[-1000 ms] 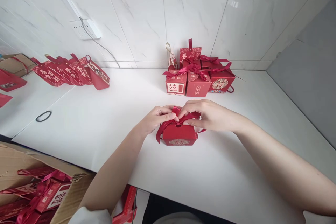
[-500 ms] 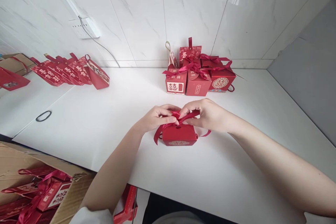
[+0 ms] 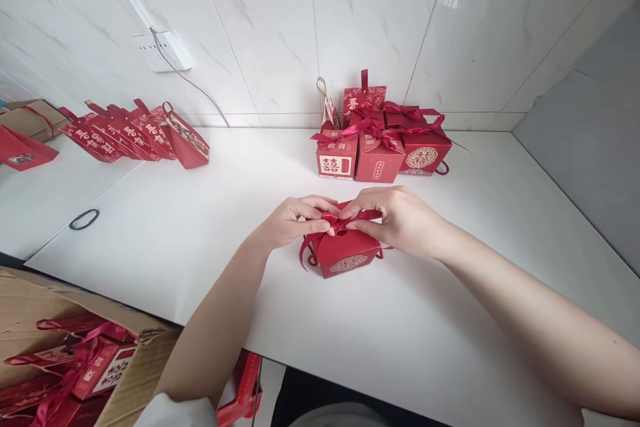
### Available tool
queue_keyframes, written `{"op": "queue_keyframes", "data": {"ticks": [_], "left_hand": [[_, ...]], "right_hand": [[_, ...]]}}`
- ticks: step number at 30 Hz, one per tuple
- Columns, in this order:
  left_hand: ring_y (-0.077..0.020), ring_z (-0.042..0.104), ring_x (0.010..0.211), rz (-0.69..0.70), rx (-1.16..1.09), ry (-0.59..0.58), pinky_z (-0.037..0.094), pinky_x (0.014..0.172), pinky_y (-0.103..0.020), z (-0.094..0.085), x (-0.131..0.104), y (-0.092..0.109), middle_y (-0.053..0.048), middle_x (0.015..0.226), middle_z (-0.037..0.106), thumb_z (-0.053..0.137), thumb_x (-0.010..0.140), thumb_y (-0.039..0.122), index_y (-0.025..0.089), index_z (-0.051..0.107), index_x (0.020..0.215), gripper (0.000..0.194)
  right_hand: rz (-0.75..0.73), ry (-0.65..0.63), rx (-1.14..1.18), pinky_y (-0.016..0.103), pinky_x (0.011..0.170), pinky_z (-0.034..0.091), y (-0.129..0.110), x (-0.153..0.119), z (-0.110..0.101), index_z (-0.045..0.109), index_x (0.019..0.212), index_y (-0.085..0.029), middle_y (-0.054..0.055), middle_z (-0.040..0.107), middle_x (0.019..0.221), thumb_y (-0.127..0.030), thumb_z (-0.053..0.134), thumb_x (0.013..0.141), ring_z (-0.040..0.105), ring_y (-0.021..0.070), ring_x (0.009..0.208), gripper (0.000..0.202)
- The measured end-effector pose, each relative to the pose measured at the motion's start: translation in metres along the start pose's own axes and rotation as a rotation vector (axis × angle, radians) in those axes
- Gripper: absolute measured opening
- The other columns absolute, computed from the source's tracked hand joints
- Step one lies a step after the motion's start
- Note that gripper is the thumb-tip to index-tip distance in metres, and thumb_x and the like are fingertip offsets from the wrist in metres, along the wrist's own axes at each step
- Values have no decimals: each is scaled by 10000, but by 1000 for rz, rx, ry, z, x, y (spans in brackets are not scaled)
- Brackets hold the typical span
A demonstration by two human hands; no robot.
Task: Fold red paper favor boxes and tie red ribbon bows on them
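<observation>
A small red box (image 3: 350,255) with a gold round pattern on its front stands on the white table, slightly turned. On its top lies a dark red ribbon (image 3: 314,240) gathered in a bow or knot, one end hanging at the left. My left hand (image 3: 296,221) pinches the ribbon's left part between thumb and fingers. From the right, my right hand (image 3: 395,219) pinches the ribbon close to the knot. The fingers of both hands nearly meet over the box and hide part of the ribbon.
Several ribboned red boxes (image 3: 380,163) stand near the tiled wall. Red bags (image 3: 187,140) line the back left, with a black ring (image 3: 84,219) nearer. A cardboard box (image 3: 145,360) of red boxes is at the lower left. A cable runs from a wall socket (image 3: 163,52).
The red box has turned and tilted a little, showing more of its round pattern. My left hand has shifted slightly left and up, and the ribbon is drawn closer at the knot.
</observation>
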State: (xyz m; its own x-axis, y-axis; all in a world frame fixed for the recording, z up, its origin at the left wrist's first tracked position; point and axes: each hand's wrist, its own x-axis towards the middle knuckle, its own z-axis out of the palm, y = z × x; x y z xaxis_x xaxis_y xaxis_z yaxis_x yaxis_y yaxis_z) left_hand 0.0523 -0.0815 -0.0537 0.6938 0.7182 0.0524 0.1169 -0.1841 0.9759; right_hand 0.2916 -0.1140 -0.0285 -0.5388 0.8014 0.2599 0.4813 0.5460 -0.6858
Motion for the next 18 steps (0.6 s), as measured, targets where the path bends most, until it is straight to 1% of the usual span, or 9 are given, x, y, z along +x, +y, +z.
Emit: {"op": "queue_keyframes", "data": {"ticks": [4, 7, 11, 13, 14, 16, 18], "left_hand": [[-240, 567, 1164, -6, 24, -2, 478, 998, -361, 1, 1, -3, -94, 1171, 640, 690, 827, 322, 225, 796, 855, 146], [-231, 578, 1131, -23, 8, -16, 493, 973, -348, 1, 2, -5, -92, 1167, 621, 692, 824, 333, 224, 795, 858, 154], [-228, 580, 1114, -35, -4, -15, 495, 959, -348, 1, 2, -7, -90, 1138, 622, 691, 822, 351, 226, 795, 832, 162], [-238, 571, 1136, -48, -6, -12, 492, 960, -350, 1, 2, -7, -91, 1137, 625, 693, 819, 361, 225, 795, 825, 170], [-241, 571, 1139, -53, -7, -12, 492, 960, -350, 2, 2, -7, -92, 1140, 624, 693, 818, 366, 224, 795, 827, 175], [-240, 578, 1126, -56, -11, -13, 494, 956, -349, 2, 2, -6, -92, 1153, 621, 695, 815, 370, 222, 794, 833, 180], [-237, 585, 1112, -58, -11, -12, 497, 953, -347, 3, 2, -6, -92, 1168, 618, 696, 813, 372, 221, 794, 837, 181]], "right_hand": [[-1, 17, -121, 314, 719, 495, 0, 0, 5, 702, 924, -224, 42, 721, 937, -188, 597, 871, 659, 190, 797, 123], [0, -5, -175, 298, 685, 467, -2, 0, 7, 657, 934, -214, 53, 689, 939, -184, 542, 898, 637, 188, 797, 124], [25, -41, -257, 286, 617, 427, -2, -1, 7, 609, 893, -198, 59, 646, 886, -271, 529, 925, 591, 180, 732, 112], [20, -51, -244, 281, 608, 417, 0, -1, 6, 609, 871, -198, 54, 637, 857, -302, 549, 919, 578, 174, 706, 130], [10, -52, -220, 279, 613, 418, 1, -1, 6, 615, 872, -199, 51, 641, 854, -294, 559, 912, 579, 171, 704, 117], [-24, -54, -158, 275, 636, 426, 2, -1, 5, 632, 892, -205, 47, 660, 866, -240, 568, 894, 588, 167, 719, 74], [-59, -52, -122, 272, 649, 428, 3, -1, 4, 647, 907, -210, 39, 679, 865, -185, 558, 876, 594, 164, 726, 97]]}}
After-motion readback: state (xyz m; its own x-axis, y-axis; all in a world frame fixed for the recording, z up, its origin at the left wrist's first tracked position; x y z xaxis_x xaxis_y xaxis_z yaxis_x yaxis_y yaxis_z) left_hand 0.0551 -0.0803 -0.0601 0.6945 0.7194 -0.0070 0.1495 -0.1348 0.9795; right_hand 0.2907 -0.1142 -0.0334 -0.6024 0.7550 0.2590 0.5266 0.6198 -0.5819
